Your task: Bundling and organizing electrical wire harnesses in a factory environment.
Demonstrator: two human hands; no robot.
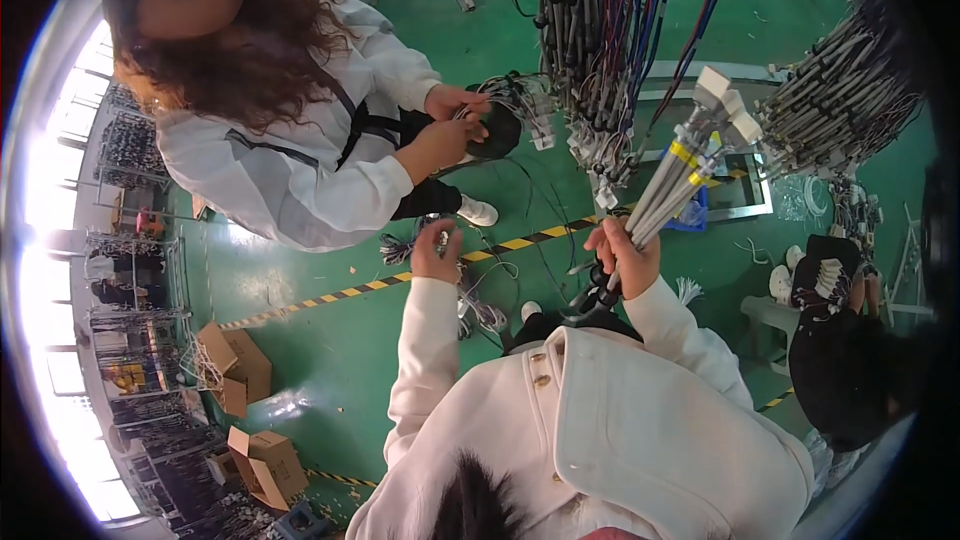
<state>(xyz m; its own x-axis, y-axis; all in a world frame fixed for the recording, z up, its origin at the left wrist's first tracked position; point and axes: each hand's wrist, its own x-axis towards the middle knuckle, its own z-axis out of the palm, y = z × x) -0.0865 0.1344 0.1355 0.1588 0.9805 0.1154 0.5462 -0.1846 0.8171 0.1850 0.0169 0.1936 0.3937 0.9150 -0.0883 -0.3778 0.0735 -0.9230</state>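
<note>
My right hand [630,258] is closed around a bundle of grey sleeved cables [660,198]. Yellow bands circle the cables, and large white connectors [716,98] top their upper ends. Black lower parts of the bundle hang below my fist, close to my body. My left hand [436,250] is raised to the left, fingers curved and apart, and nothing shows in it. Beyond my right hand hangs a thick mass of dark cables [590,40] with small white plugs [606,190] at the lower ends.
At the left front a person in white [290,160] handles thin wires [515,90]. Another hanging cable mass [840,90] is at the right, above a person in black [845,370]. Cardboard boxes [238,365] stand on the green floor, crossed by striped tape [370,287].
</note>
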